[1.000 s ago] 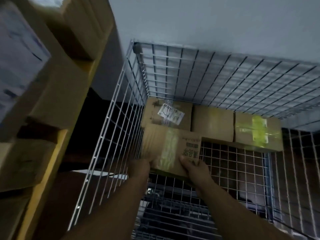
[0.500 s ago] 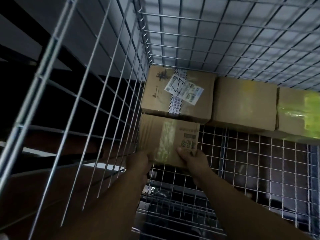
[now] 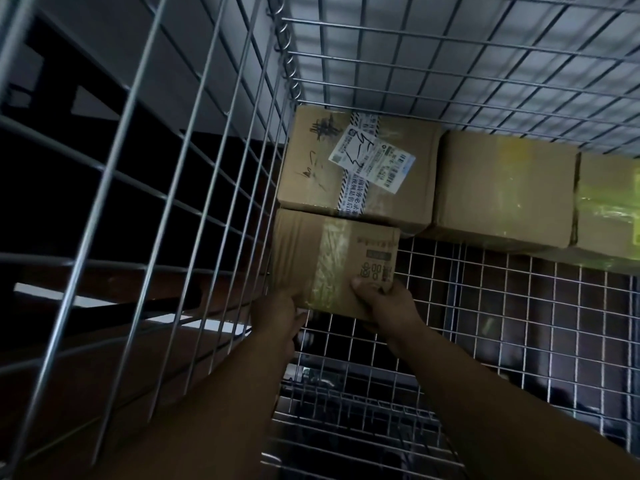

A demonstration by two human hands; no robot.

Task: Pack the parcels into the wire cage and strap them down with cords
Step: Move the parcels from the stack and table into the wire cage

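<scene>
1. Looking straight down into a wire cage (image 3: 214, 168). The light is pretty dim and both arms reach in from the bottom of the view.
2. The parcel in play is a small cardboard box (image 3: 311, 251) with a strip of clear tape down the middle and some print near its right edge. It's on the left side of the cage, tight against the left mesh wall and butted up to the box behind it.
3. The left hand (image 3: 277, 317) grips the box's near left corner, fingers curled round the near edge with the tips hidden underneath.
4. The right hand (image 3: 384, 306) has the near right corner, thumb pressed on the top face and the other fingers tucked under, out of sight.
5. Can't tell if the box is fully down on the mesh floor (image 3: 519, 306) or a bit lifted at the near edge.
6. Three parcels line the back wall:
   - a labelled box (image 3: 408, 188) in the back left corner, with a white shipping label (image 3: 372, 161) and printed tape
   - a plain brown box (image 3: 502, 188) touching it on the right
   - a box with yellow-green tape (image 3: 609, 202), cut off by the edge of the view
</scene>
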